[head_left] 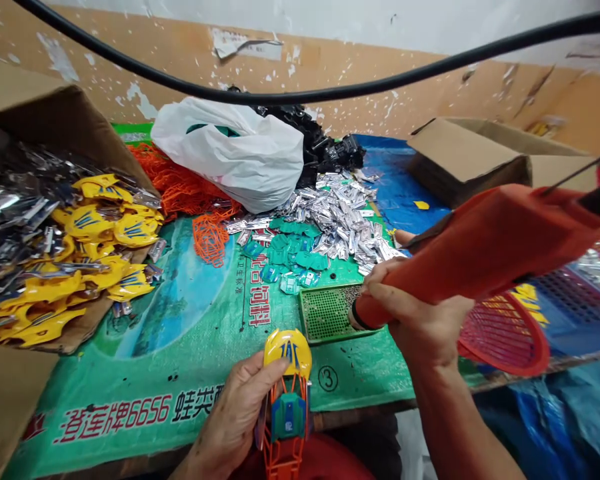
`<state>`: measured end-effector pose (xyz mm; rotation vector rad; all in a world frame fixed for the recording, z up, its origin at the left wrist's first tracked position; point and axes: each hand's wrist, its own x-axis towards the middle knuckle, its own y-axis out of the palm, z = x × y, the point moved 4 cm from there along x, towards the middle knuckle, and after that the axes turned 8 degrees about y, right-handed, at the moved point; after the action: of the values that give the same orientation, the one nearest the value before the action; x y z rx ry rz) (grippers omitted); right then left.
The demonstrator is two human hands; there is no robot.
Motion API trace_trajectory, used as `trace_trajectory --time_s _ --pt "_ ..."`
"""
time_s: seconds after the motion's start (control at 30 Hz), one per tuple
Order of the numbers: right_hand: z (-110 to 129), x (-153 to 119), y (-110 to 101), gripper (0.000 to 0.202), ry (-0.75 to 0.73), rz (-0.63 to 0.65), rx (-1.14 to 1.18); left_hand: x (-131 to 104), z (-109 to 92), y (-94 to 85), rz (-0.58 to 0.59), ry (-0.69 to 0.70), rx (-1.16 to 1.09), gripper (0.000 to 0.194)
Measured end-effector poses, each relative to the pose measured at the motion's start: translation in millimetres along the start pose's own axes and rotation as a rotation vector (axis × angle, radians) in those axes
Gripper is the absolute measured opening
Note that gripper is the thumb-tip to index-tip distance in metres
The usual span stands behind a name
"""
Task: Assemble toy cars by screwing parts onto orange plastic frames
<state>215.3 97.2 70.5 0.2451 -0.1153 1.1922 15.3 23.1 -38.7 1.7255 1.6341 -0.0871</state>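
My left hand (237, 407) grips a toy car assembly at the bottom centre, its thumb on the yellow shell (291, 353). Below that shell, the assembly shows a green part (288, 415) and an orange frame (283, 460). My right hand (420, 317) is wrapped round a red power tool (480, 247), whose lower end points down over a green perforated tray (327, 313) holding small bits. The tool's tip is hidden behind the fingers and tray edge. Green parts (290, 250) and silvery pieces (335, 217) are heaped behind the tray.
A cardboard box (93, 127) of yellow shells and shiny parts stands left. Orange frames (175, 180), a white bag (230, 153) and black parts (325, 143) lie behind. Another box (465, 150) and a red basket (510, 333) are right. A black cable (280, 98) hangs across.
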Motion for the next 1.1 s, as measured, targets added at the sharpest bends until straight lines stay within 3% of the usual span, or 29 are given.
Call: trace_trajectory --time_s 0.47,0.83,1.1 --pt "-6.0 -5.1 -1.9 0.019 0.017 0.014 0.018 -0.7 -0.4 0.4 -0.042 -0.035 -0.008 0.033" --pt "-5.6 -9.3 -1.4 0.015 0.005 -0.050 -0.113 -0.3 1.7 -2.9 -0.075 -0.020 0.081 0.036" --pt "-5.9 -11.0 -1.4 0.021 -0.002 -0.053 -0.098 3.3 4.0 -6.0 -0.064 -0.018 0.081 0.031"
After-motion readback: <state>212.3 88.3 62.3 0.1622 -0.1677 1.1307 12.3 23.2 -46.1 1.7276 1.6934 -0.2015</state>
